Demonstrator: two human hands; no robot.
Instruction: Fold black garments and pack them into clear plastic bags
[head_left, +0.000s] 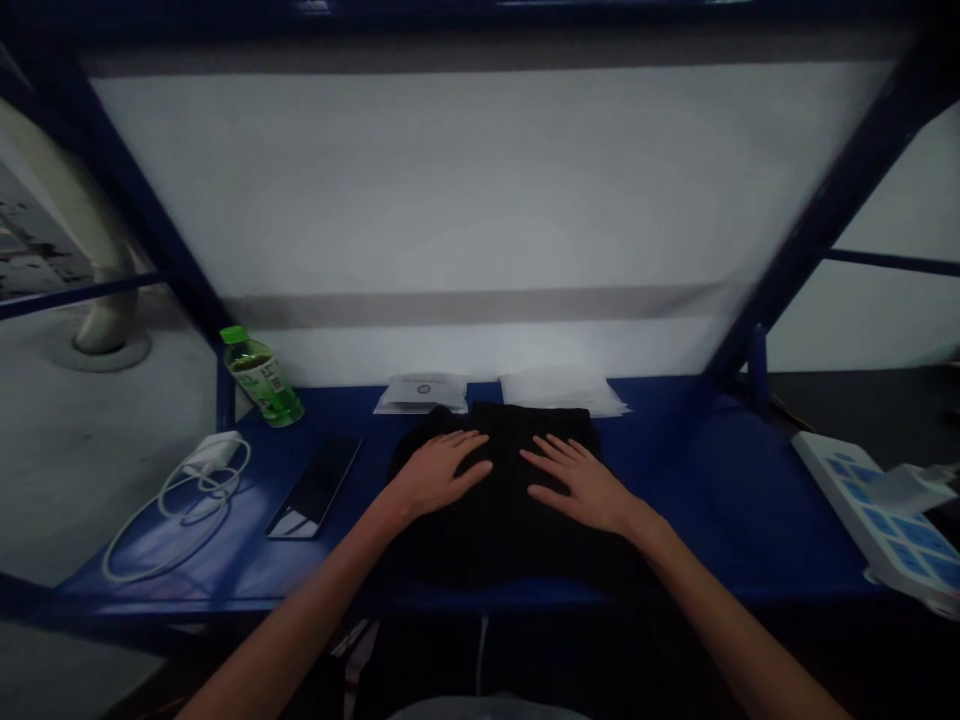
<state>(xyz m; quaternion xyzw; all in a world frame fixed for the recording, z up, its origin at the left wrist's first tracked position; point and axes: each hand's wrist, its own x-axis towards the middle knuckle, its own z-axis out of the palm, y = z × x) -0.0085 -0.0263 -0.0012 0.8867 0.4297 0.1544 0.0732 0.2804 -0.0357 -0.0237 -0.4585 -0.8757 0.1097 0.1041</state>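
Observation:
A piece of black cloth (499, 530), perhaps a folded garment, lies on the blue table surface (675, 440) in front of me. My left hand (442, 470) rests flat on its left part, fingers spread. On the right part lies my right hand (574, 480), palm down with the fingers apart. The cloth is too dark to make out its folds. Just beyond it are a flat white packet (424, 390) with a small dark round mark and, to the right, a stack of thin white packets or sheets (559, 388).
To the left are a green-capped drink bottle (264, 380), a dark phone (319, 485) and a white charger (212, 453) with a coiled cable. A white power strip (877, 510) with a plug sits at the right edge. Blue frame posts (806, 240) rise at both sides.

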